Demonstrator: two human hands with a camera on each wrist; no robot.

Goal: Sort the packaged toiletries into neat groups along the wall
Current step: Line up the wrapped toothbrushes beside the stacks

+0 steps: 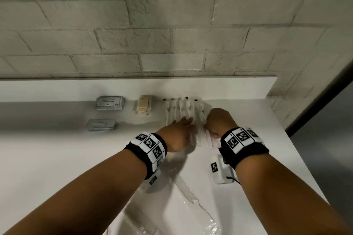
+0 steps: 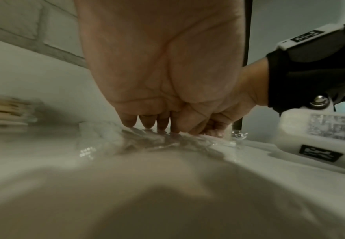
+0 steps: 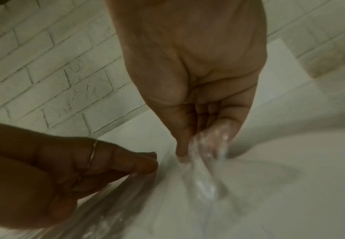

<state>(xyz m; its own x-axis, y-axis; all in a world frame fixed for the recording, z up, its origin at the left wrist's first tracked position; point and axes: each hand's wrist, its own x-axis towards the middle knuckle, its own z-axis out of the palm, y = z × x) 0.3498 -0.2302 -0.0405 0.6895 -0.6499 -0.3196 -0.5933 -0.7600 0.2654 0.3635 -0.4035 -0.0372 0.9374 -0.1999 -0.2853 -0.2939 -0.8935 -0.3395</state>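
A row of clear-wrapped toothbrush packets (image 1: 181,107) lies against the low white ledge under the brick wall. My left hand (image 1: 186,121) lies flat with straight fingers on the near ends of those packets, and its fingertips (image 2: 147,124) press into the crinkled plastic (image 2: 157,142). Just to the right, my right hand (image 1: 214,129) is curled, thumb and fingers pinching one clear packet (image 1: 211,142). The right wrist view shows that packet (image 3: 204,177) trailing from the pinch of the right hand (image 3: 198,145), with my left hand (image 3: 126,163) beside it.
Two stacks of grey boxes (image 1: 109,102) (image 1: 101,124) and a pile of beige sachets (image 1: 144,107) sit left of the toothbrushes. Clear-wrapped combs (image 1: 186,190) lie near me between my forearms. The counter (image 1: 57,149) ends at its right edge (image 1: 298,150) beside a grey panel.
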